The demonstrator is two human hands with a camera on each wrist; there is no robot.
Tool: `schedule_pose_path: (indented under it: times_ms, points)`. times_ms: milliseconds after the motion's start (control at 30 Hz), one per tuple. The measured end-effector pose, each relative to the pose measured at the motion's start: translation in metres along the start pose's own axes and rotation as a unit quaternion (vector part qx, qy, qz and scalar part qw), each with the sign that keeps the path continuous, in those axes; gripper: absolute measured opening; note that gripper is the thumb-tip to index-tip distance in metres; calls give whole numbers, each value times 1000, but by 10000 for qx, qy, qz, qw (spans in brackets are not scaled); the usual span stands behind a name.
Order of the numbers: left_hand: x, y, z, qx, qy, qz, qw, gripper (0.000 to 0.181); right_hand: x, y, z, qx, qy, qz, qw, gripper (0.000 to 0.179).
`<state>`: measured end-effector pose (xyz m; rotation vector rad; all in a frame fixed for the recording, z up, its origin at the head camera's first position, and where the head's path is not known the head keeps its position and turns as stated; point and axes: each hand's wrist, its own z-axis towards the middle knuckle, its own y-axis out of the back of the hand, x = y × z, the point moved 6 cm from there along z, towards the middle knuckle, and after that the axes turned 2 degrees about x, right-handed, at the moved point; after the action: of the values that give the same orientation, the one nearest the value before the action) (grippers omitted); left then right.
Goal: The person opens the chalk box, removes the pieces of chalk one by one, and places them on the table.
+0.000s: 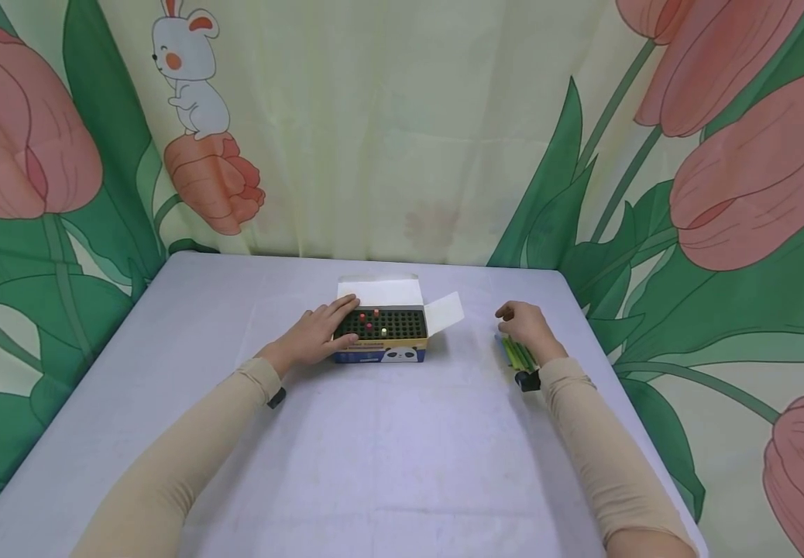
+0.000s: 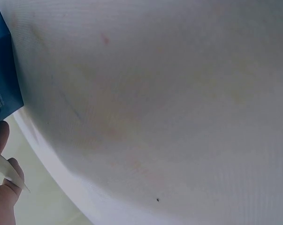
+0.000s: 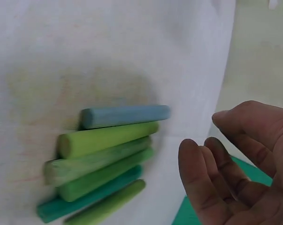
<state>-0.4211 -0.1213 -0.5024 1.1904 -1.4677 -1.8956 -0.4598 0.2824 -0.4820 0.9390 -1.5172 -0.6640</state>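
Note:
My left hand (image 1: 318, 333) rests on the left end of an open chalk box (image 1: 379, 356), its thumb along the front edge and its fingers toward the back. Inside the box is a dark grid of holes (image 1: 409, 324) with several red, orange and pale chalk tips showing. In the left wrist view the blue box side (image 2: 4, 70) is at the fingertips, and a white flap (image 2: 9, 172) passes between the fingers. My right hand (image 1: 529, 327) hovers over loose chalk sticks, fingers bent and apart from the thumb, holding nothing. A blue chalk stick (image 3: 127, 116) lies beside several green chalk sticks (image 3: 110, 139).
The box's white lid (image 1: 379, 291) stands up at the back, and a side flap (image 1: 445, 311) sticks out to the right. A white cloth (image 1: 374, 449) covers the table. Behind it hangs a curtain (image 1: 388, 139) printed with tulips and a rabbit.

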Motion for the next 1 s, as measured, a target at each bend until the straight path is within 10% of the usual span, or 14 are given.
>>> schedule_pose_path:
  times_ms: [1000]
  points:
    - [2,-3,1,27,-7,41,10000,78,140,31,-9,-1053,1342,619,9834,26]
